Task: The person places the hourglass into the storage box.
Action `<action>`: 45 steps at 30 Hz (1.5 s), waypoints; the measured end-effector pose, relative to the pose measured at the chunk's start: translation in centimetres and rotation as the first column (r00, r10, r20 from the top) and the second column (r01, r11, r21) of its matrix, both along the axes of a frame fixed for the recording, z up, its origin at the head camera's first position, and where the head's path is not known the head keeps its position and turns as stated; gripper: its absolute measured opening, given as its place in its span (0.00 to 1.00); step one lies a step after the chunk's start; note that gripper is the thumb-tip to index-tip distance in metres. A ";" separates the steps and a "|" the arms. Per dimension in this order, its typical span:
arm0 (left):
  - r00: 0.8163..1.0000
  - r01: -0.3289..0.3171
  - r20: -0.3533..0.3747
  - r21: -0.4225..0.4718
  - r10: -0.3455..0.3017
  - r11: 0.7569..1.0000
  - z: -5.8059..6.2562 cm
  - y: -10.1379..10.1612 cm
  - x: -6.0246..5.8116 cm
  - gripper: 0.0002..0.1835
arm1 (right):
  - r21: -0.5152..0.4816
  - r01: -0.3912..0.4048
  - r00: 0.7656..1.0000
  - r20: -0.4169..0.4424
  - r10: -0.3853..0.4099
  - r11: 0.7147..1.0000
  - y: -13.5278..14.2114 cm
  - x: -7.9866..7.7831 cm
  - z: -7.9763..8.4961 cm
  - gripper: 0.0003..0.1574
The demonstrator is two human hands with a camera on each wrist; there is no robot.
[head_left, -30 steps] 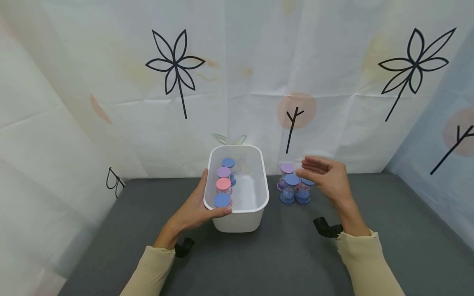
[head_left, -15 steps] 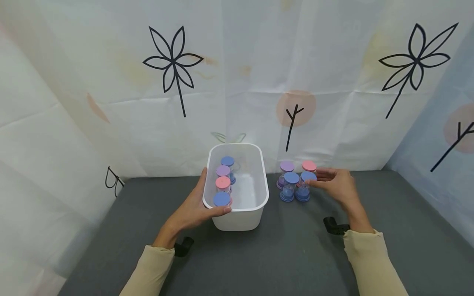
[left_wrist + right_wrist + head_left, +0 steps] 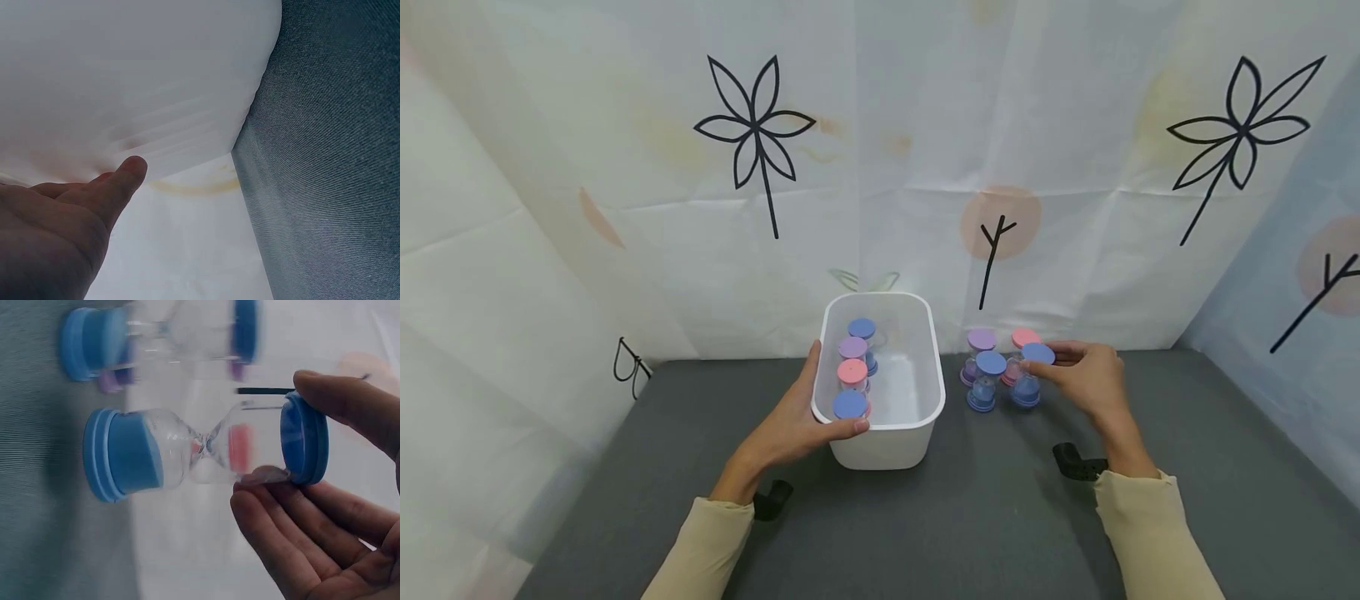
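Note:
My right hand [image 3: 1086, 377] pinches the blue top cap of an hourglass [image 3: 1028, 385] between thumb and fingers. In the right wrist view this hourglass [image 3: 200, 450] has clear bulbs, with blue sand in the lower one. My left hand [image 3: 793, 421] holds the near left corner of a white plastic tub [image 3: 891, 446], thumb along the front rim and fingers against the outer side wall. Down the tub's left side stand several hourglasses: a blue one [image 3: 862, 327] at the back, a purple one [image 3: 852, 347], a pink one [image 3: 852, 372], and a blue one [image 3: 850, 405] in front.
Left of the held hourglass stand another blue hourglass [image 3: 982, 385] and a purple hourglass [image 3: 981, 340]. Behind it is a pink hourglass [image 3: 1025, 337]. They stand on a dark grey cloth-covered table [image 3: 970, 533]. A white printed curtain [image 3: 910, 167] hangs behind the table.
My right hand has come down from above the group and taken hold of the right-hand blue hourglass, which has shifted slightly right and tilted. The left hand stays on the tub.

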State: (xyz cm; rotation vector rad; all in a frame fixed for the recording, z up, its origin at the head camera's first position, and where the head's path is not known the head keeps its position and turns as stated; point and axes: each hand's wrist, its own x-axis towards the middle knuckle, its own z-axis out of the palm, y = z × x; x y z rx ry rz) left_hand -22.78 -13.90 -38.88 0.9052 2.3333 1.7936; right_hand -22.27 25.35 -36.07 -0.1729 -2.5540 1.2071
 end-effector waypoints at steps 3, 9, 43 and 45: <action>1.000 -0.002 0.004 0.000 0.002 1.000 0.0 0.0 0.0 0.64 | 0.022 0.056 0.995 -0.080 -0.054 0.998 -0.2 1.0 1.7 0.36; 1.000 -0.008 -0.006 -0.008 0.008 1.000 0.1 -0.1 0.0 0.64 | -0.087 0.112 0.957 -0.258 -0.131 0.990 -1.6 3.4 5.1 0.35; 0.999 -0.029 0.018 -0.043 0.030 0.999 -0.1 0.0 0.1 0.66 | 0.100 -0.433 0.901 0.046 0.431 0.896 -14.5 -11.3 4.2 0.33; 1.000 -0.022 0.015 -0.035 0.023 0.999 -0.1 -0.1 0.1 0.65 | 0.162 -0.427 0.904 0.074 0.421 0.890 -15.0 -11.4 4.4 0.33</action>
